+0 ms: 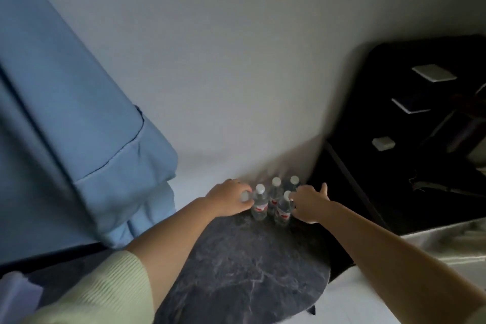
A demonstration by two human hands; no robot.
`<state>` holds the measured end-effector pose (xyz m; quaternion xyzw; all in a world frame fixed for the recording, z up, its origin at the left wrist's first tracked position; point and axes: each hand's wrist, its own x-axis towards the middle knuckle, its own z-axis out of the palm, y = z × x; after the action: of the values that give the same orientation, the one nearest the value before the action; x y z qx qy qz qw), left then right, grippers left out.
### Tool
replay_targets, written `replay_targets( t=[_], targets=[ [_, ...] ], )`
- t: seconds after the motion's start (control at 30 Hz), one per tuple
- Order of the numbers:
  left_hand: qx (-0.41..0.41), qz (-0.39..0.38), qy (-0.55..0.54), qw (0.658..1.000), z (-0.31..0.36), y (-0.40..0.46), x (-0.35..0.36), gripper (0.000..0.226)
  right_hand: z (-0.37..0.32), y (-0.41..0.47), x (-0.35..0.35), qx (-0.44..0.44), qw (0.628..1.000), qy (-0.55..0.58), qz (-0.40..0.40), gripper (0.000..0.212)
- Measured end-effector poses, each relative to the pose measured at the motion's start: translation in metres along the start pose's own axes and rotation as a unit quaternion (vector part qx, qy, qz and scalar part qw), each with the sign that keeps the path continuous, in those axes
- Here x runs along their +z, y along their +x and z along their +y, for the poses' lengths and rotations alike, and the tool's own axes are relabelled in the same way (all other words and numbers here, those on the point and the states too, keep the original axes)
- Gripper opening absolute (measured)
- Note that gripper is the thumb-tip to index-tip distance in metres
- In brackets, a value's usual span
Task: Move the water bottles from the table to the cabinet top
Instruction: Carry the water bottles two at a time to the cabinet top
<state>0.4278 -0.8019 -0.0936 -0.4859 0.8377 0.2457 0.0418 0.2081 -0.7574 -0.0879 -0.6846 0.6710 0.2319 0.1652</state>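
Note:
Several clear water bottles with white caps and red labels stand together at the far edge of a round dark marble table (244,265). My left hand (228,201) is closed around the leftmost bottle (246,196), of which only the cap shows between my fingers. Beside it stands another bottle (259,204). My right hand (310,204) is against the front right bottle (283,210), fingertips touching its neck and thumb raised apart. Two more bottles (275,192) stand behind. The black cabinet (394,166) is to the right of the table.
Three small white and dark flat items (434,73) lie on the black cabinet. A blue curtain (79,139) hangs at the left, close to the table. A white wall is behind. Pale shiny fabric (447,244) lies at the lower right.

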Motion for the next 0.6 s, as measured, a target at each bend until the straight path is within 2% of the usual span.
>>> replay_targets(
  t=[0.13, 0.27, 0.4, 0.6],
  targets=[
    [-0.058, 0.027, -0.019, 0.998, 0.016, -0.026, 0.005, 0.049, -0.004, -0.004, -0.001, -0.058, 0.997, -0.04, 0.034, 0.041],
    [-0.13, 0.064, -0.055, 0.988, 0.036, -0.057, 0.022, 0.043, -0.004, -0.007, 0.001, -0.14, 0.984, -0.068, 0.091, 0.041],
    [-0.204, 0.079, -0.088, 0.972, 0.055, -0.109, 0.07, 0.052, -0.01, -0.021, 0.027, -0.226, 0.97, -0.069, 0.06, 0.04],
    [-0.363, 0.16, -0.138, 0.908, 0.039, -0.238, 0.112, 0.05, -0.097, -0.051, 0.035, -0.352, 0.927, -0.113, 0.057, 0.043]
  ],
)
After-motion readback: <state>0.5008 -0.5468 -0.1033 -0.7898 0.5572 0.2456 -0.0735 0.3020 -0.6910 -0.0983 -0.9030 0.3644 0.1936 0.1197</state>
